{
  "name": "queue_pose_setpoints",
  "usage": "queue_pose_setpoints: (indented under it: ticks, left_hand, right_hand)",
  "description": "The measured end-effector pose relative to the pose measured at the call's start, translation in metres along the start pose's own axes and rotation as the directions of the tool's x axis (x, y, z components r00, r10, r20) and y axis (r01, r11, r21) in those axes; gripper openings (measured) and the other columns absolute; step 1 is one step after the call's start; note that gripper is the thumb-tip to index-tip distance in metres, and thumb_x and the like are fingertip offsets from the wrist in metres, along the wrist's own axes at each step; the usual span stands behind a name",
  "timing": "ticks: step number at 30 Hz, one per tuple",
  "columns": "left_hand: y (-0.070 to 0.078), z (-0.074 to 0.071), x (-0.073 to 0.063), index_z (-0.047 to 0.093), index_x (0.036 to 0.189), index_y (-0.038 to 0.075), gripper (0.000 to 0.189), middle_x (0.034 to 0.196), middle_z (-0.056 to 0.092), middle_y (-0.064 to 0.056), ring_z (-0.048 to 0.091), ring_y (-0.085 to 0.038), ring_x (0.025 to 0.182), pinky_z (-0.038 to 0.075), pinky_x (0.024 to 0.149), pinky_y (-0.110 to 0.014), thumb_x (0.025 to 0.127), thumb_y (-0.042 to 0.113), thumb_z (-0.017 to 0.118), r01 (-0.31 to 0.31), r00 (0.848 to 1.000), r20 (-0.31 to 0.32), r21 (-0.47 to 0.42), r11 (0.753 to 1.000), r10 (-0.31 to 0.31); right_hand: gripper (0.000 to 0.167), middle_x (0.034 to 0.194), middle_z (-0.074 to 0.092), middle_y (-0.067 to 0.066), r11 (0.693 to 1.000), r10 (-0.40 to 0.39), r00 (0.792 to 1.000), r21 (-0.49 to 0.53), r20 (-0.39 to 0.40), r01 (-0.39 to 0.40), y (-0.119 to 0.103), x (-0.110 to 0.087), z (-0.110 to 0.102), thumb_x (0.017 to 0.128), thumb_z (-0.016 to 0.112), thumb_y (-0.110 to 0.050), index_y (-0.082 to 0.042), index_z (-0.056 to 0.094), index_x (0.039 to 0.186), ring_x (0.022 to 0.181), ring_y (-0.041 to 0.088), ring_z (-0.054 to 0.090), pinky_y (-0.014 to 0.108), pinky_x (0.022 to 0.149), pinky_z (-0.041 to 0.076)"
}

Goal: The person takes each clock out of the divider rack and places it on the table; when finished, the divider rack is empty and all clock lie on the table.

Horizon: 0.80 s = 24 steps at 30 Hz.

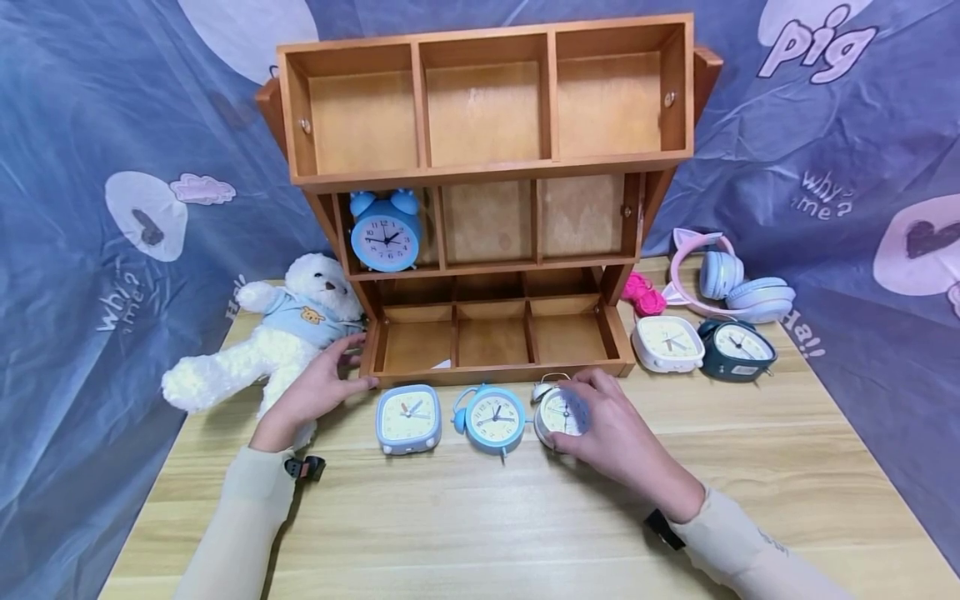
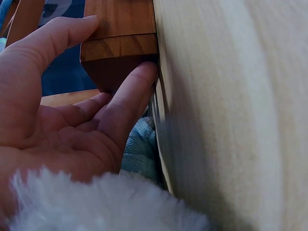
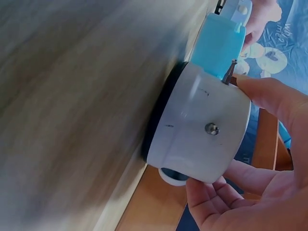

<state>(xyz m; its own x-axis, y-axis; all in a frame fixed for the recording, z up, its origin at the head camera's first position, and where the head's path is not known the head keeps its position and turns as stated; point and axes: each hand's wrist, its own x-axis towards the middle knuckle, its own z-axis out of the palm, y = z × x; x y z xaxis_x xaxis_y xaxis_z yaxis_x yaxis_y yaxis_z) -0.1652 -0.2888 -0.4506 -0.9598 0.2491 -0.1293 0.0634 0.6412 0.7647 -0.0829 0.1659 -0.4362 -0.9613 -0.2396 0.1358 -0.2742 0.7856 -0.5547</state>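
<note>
My right hand (image 1: 611, 425) grips a white twin-bell alarm clock (image 1: 558, 412) by its rim, and the clock lies face up on the table. In the right wrist view, the thumb and fingers of my right hand (image 3: 260, 149) span the white clock's casing (image 3: 197, 122). At the lower left corner of a wooden shelf (image 1: 487, 377), my left hand (image 1: 324, 385) pinches the end of the base. The left wrist view has the thumb on one face of the wooden end (image 2: 120, 45) and the fingers along another. A blue twin-bell clock (image 1: 495, 419) lies just left of the white one.
A blue square clock (image 1: 408, 418) lies farther left. Another blue clock (image 1: 385, 235) stands in the shelf's middle tier. A white plush bear (image 1: 300, 325) leans at the left. On the right are a white clock (image 1: 669, 343), a dark green clock (image 1: 738, 350), headphones (image 1: 723, 275) and something pink (image 1: 643, 293).
</note>
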Motion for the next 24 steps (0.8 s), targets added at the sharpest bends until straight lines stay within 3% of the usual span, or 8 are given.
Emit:
queue_pose_setpoints:
  ticks: [18, 24]
  left_hand:
    - [0.0016, -0.0005, -0.0003, 0.032, 0.174, 0.002, 0.089, 0.172, 0.045, -0.030, 0.055, -0.051, 0.151, 0.056, 0.112, -0.058, 0.104, 0.023, 0.082, 0.003, 1.000, 0.000, 0.006, 1.000, -0.003]
    - [0.0006, -0.0004, 0.0005, 0.031, 0.174, 0.002, 0.089, 0.172, 0.045, -0.030, 0.055, -0.051, 0.151, 0.057, 0.109, -0.054, 0.104, 0.024, 0.082, 0.002, 1.000, 0.000, 0.004, 1.000, -0.002]
  right_hand:
    - [0.078, 0.138, 0.067, 0.016, 0.998, 0.039, 0.999, 0.052, 0.008, -0.039, 0.0028, -0.0008, -0.0024, 0.081, 0.102, -0.031, -0.002, 0.071, 0.146, 0.123, 0.037, 0.068, 0.063, 0.106, 0.058]
    - [0.076, 0.142, 0.067, 0.017, 0.997, 0.013, 1.000, 0.075, -0.022, -0.011, 0.0023, 0.0011, -0.0075, 0.083, 0.101, -0.028, -0.002, 0.069, 0.147, 0.129, 0.042, 0.069, 0.066, 0.109, 0.057]
